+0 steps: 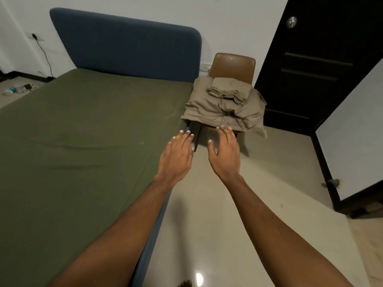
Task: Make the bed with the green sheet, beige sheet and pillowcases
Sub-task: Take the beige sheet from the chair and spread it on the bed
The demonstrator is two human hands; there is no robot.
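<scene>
The green sheet lies spread flat over the mattress, reaching the blue headboard. A pile of beige linen, the beige sheet with folded pillowcases on top, rests on a brown chair beside the bed's right corner. Both my arms stretch forward toward that pile. My left hand hovers over the bed's right edge, fingers straight and spread, holding nothing. My right hand hovers just short of the pile's front edge, fingers straight, empty too.
A black door stands behind the chair, and a white cabinet panel juts in at right. Pale tiled floor runs between bed and cabinet. A cable and small items lie on the floor at far left.
</scene>
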